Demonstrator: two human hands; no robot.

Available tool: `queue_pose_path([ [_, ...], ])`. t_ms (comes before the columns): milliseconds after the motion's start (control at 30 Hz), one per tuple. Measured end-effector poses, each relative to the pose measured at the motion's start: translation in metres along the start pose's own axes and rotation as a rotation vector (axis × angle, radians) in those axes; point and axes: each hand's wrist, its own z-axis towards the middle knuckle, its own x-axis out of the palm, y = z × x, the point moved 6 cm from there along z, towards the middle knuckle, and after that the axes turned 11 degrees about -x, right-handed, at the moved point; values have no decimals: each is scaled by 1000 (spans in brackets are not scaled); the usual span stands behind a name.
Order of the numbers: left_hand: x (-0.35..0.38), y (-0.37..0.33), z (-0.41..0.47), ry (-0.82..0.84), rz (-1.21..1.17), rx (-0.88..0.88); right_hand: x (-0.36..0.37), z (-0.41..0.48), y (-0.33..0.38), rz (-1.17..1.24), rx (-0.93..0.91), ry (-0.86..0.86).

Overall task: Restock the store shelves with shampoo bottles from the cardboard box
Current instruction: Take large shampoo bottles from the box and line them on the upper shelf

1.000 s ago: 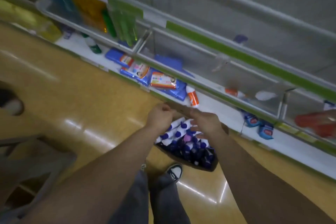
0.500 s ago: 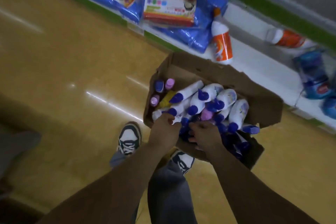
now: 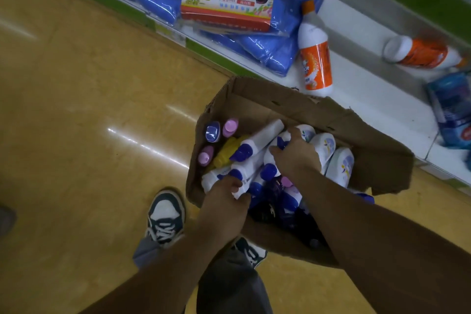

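An open cardboard box stands on the floor by the bottom shelf, filled with several white shampoo bottles with blue caps, some pink-capped ones and a yellow one. My left hand reaches into the box's near left side and its fingers curl round a white bottle. My right hand is deeper in the box, fingers curled round another white blue-capped bottle.
The white bottom shelf runs along the top right, holding blue plastic packs, two orange-and-white bottles and blue packets at the right edge. My shoes stand on the yellow floor beside the box.
The view has swung down from the shelves to the box. Both hands have dropped from the box's rim into it and closed on white bottles; the right hand has reached farther in.
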Motion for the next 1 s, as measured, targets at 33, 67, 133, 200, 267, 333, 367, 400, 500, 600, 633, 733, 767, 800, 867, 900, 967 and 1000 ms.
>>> queue_pose_path([
  [33, 1, 1, 1, 10, 10, 2, 3, 5, 0, -13, 2, 39],
  [67, 2, 3, 2, 18, 14, 2, 7, 8, 0, -32, 0, 72],
  [133, 1, 5, 4, 18, -11, -12, 14, 10, -4, -43, 2, 109],
  [200, -1, 5, 4, 12, -21, -26, 18, 11, -9, -1, 10, 108],
  [267, -1, 5, 6, 8, -27, -21, 17, 10, -17, 49, 19, 90],
  [333, -2, 4, 6, 6, -37, -17, 14, 6, -24, 103, 24, 72],
  [367, -2, 3, 5, 3, -39, -18, 12, 3, -27, 125, 29, 61],
  [400, -2, 3, 5, 2, -40, -20, 9, 0, -31, 149, 37, 46],
  [500, -1, 0, 0, 15, -1, -12, -1, -10, -45, 335, 118, -8],
  [600, 1, -2, -5, 2, -13, 4, -20, -23, -54, 509, 194, -85],
  [633, 2, -2, -7, -1, -24, 10, -28, -30, -53, 551, 211, -98],
  [733, 4, -9, -15, -5, -22, 47, -49, -48, -47, 675, 207, -125],
  [767, 4, -11, -18, -1, -22, 56, -55, -55, -44, 704, 195, -132],
  [800, 5, -14, -22, 4, -24, 62, -60, -62, -40, 722, 182, -137],
  [867, 6, -19, -27, 16, -29, 67, -69, -77, -29, 714, 151, -136],
  [900, 6, -22, -28, 15, -34, 69, -72, -84, -23, 712, 144, -131],
  [967, 3, -32, -33, 6, -21, 105, -78, -99, -7, 739, 120, -113],
  [1000, 1, -37, -34, -1, -10, 135, -79, -107, 2, 754, 105, -101],
])
